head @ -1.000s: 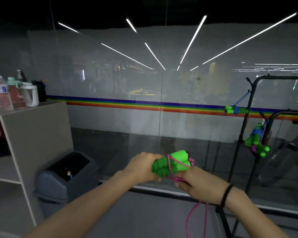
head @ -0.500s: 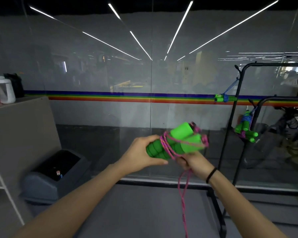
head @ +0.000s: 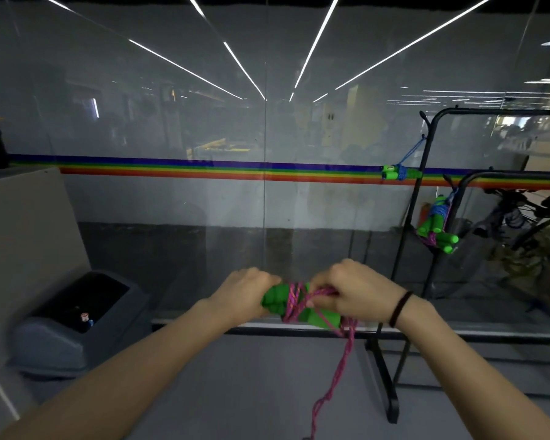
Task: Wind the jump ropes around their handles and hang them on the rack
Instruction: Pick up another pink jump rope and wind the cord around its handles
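Note:
Two green foam handles point(head: 311, 315) lie side by side in front of me, held level. My left hand point(head: 245, 290) grips their left end. My right hand point(head: 353, 289) pinches the pink rope point(head: 294, 301) where it crosses the handles in several turns. The loose pink tail point(head: 337, 373) hangs down from the right end toward the floor. On the black rack point(head: 426, 198) at the right hang a wound rope with blue cord point(head: 397, 172) and a lower bundle of green handles point(head: 435, 227).
A glass wall with a rainbow stripe point(head: 204, 168) runs straight ahead. A grey bin point(head: 77, 325) stands on the floor at the left, beside a beige shelf unit point(head: 23, 233). The rack's black foot point(head: 386, 376) reaches toward me on the right.
The handles have dropped lower and turned level. My right hand has come over the top of them with the rope, adding a turn. The view has shifted right and down.

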{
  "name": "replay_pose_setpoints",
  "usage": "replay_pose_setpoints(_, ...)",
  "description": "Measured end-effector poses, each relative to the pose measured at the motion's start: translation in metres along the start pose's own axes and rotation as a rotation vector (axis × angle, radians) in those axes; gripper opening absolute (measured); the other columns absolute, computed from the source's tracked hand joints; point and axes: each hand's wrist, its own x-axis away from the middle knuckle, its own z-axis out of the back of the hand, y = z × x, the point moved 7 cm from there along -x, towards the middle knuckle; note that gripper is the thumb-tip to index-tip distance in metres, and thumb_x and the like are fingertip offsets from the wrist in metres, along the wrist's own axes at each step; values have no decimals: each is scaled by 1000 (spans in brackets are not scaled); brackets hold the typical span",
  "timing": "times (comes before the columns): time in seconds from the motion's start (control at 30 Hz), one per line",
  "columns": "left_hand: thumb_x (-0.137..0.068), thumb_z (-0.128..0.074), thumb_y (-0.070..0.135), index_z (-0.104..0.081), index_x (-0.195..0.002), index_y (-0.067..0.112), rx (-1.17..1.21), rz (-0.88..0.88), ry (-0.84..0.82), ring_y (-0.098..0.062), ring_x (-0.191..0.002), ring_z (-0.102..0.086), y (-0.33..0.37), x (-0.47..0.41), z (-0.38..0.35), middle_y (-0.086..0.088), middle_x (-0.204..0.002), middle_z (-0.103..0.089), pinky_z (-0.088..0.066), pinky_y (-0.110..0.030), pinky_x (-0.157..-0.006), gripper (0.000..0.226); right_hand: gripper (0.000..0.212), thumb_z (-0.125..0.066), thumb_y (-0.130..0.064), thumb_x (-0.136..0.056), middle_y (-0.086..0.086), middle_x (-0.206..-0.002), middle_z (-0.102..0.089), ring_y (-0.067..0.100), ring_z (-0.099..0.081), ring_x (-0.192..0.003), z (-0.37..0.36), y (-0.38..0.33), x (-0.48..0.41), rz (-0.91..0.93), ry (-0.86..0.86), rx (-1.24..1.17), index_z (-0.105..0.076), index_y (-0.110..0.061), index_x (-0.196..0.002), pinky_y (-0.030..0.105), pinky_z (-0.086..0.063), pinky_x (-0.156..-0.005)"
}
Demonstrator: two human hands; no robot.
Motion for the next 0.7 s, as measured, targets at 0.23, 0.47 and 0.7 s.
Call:
replay_pose_setpoints(0.23, -77, -68, 27, -63, -98, 28, 146, -288, 140, -7, -84, -61, 11, 7, 26, 8, -88, -68, -50, -32, -69, 22, 33, -75, -41, -61, -9, -49, -56, -2, -45, -48, -10, 41, -13, -99, 118, -881, -62, -11, -60, 12, -33, -49)
replay_pose_setpoints(0.47, -59, -86, 29, -69, -93, 18, 829, 62, 391, -8, -70, -62, -10, 9, 37, -1, -81, -72, -51, -28, -67, 39, 39, -50, -47, -85, -9, -37, -39, -1, -31, -33, -57, 38, 3, -281, 221, -979, -54, -17, -60, 12, -27, -38)
replay_pose_setpoints(0.7, -59, -82, 38, -66, -100, 27, 506, 315, 383, -16, -78, -67, -35, 5, 25, 2, -82, -72, -54, -31, -72, 45, 26, -43, -35, -95, 6, -76, -63, 28, -58, -80, -36, 6, 1, -172, 33, -192, -51, -23, -73, 33, -42, -72)
